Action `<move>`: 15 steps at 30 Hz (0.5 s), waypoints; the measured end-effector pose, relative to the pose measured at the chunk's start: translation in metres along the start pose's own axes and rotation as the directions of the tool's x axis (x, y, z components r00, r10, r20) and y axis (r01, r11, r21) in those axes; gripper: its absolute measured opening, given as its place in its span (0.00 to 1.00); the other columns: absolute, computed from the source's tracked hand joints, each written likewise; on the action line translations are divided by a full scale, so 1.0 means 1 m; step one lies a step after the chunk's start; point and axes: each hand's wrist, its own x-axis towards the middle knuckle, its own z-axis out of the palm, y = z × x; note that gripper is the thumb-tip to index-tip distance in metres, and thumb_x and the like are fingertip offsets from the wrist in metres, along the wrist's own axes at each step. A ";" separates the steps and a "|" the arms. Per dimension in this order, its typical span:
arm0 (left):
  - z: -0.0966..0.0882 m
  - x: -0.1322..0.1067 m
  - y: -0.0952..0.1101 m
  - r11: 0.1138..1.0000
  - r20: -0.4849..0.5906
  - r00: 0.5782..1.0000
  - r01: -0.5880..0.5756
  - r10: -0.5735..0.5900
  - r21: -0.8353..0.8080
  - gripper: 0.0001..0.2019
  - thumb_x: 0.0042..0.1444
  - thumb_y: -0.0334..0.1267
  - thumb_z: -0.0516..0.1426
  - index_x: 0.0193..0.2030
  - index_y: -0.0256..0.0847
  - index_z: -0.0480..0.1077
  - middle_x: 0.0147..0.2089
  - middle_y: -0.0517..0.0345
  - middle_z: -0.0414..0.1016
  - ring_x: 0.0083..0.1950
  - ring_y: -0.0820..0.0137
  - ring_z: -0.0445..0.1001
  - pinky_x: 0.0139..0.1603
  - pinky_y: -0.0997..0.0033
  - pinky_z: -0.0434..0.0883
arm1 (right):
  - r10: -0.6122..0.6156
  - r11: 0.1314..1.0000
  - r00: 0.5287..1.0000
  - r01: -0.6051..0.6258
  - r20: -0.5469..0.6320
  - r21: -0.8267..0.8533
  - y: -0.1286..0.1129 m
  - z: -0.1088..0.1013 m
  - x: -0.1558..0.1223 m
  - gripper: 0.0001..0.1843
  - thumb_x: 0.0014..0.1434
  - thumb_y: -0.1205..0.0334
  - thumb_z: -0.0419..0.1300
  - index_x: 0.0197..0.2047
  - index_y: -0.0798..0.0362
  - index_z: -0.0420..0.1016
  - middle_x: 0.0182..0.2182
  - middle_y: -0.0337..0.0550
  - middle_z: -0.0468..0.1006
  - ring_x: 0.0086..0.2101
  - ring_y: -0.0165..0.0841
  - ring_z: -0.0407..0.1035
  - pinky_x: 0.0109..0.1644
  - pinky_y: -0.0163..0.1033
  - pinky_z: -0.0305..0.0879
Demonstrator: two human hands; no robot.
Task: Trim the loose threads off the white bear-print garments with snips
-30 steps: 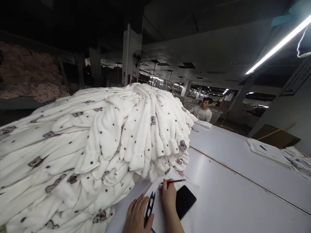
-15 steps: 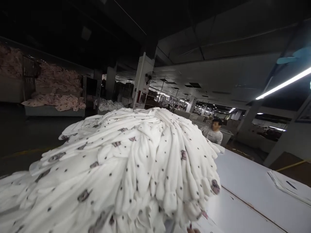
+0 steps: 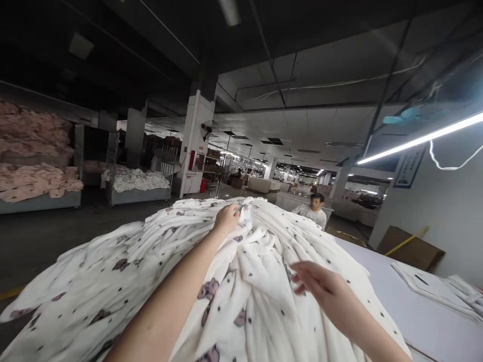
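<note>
A large heap of white fleecy fabric (image 3: 264,301), printed with dark dots and purplish bear figures, spreads in front of me over the table. My left hand (image 3: 227,219) reaches far forward to the top of the heap, its fingers closed on a gathered fold of the fabric. Over the right side of the heap is my right hand (image 3: 315,281), slightly blurred, its fingers partly spread and holding nothing. Whether its fingertips touch the cloth I cannot tell.
The pale table (image 3: 392,291) shows at right, with folded white pieces (image 3: 415,284) on it. Beyond the heap is another person (image 3: 315,216). Carts of pinkish fabric (image 3: 41,186) and white fabric (image 3: 139,180) stand at left. A tube light (image 3: 418,138) hangs at upper right.
Both my arms have come into view over the heap, the left hand taking hold of the fabric at its top. The view has tilted up and turned right.
</note>
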 end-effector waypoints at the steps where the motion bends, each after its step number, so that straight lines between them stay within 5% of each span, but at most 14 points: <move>1: 0.007 0.013 -0.015 0.999 0.014 1.000 0.004 -0.005 0.049 0.16 0.68 0.39 0.45 0.52 0.33 0.68 0.51 0.53 0.71 0.51 0.62 0.72 0.51 0.56 0.70 | -0.039 0.999 0.999 0.038 -0.031 -0.029 -0.011 0.012 0.025 0.17 0.59 0.52 0.50 0.40 0.49 0.77 0.34 0.47 0.81 0.32 0.38 0.77 0.36 0.40 0.69; 4: 0.038 0.019 -0.047 0.984 0.103 0.995 -0.028 0.009 0.177 0.12 0.62 0.41 0.55 0.47 0.35 0.70 0.46 0.54 0.74 0.43 0.66 0.75 0.44 0.60 0.74 | -0.092 0.992 0.989 0.081 -0.117 -0.100 -0.028 0.048 0.103 0.12 0.60 0.67 0.52 0.39 0.52 0.77 0.33 0.43 0.81 0.37 0.36 0.75 0.41 0.40 0.67; 9: 0.065 -0.013 -0.075 0.949 0.223 0.966 -0.188 0.131 0.255 0.09 0.62 0.39 0.55 0.41 0.36 0.72 0.41 0.56 0.76 0.42 0.67 0.76 0.45 0.60 0.73 | -0.056 0.986 0.975 0.020 -0.215 -0.164 -0.042 0.085 0.215 0.11 0.64 0.58 0.57 0.45 0.56 0.73 0.42 0.43 0.76 0.40 0.34 0.73 0.44 0.45 0.70; 15: 0.068 -0.044 -0.081 0.947 0.194 0.966 -0.213 0.169 0.242 0.12 0.50 0.24 0.51 0.36 0.40 0.72 0.36 0.53 0.79 0.41 0.60 0.77 0.42 0.63 0.72 | 0.061 0.983 0.955 -0.108 -0.289 -0.148 -0.037 0.139 0.262 0.15 0.64 0.59 0.58 0.52 0.55 0.69 0.50 0.46 0.72 0.45 0.37 0.71 0.48 0.49 0.70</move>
